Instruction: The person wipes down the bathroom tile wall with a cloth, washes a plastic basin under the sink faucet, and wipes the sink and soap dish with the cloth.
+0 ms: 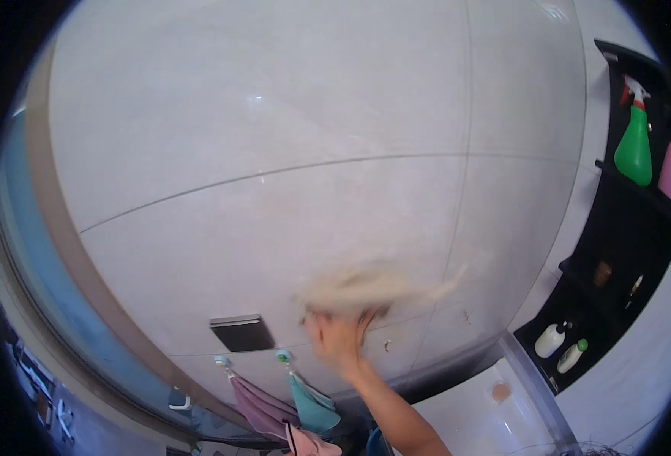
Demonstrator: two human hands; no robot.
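A beige cloth (358, 287), smeared by motion, lies against the grey tiled wall (274, 220). My right hand (337, 342) presses it from below, its forearm rising from the lower edge right of the middle. The fingers are partly blurred and partly covered by the cloth, which they appear to grip. One thin end of it trails off to the right. My left hand is out of view.
A dark square wall plate (242, 333) sits left of my hand. Below hang a purple towel (259, 403) and a teal towel (312, 403) on hooks. At right, a black wall niche (616, 228) holds a green spray bottle (634, 148) and other bottles. A white tub (472, 410) stands below.
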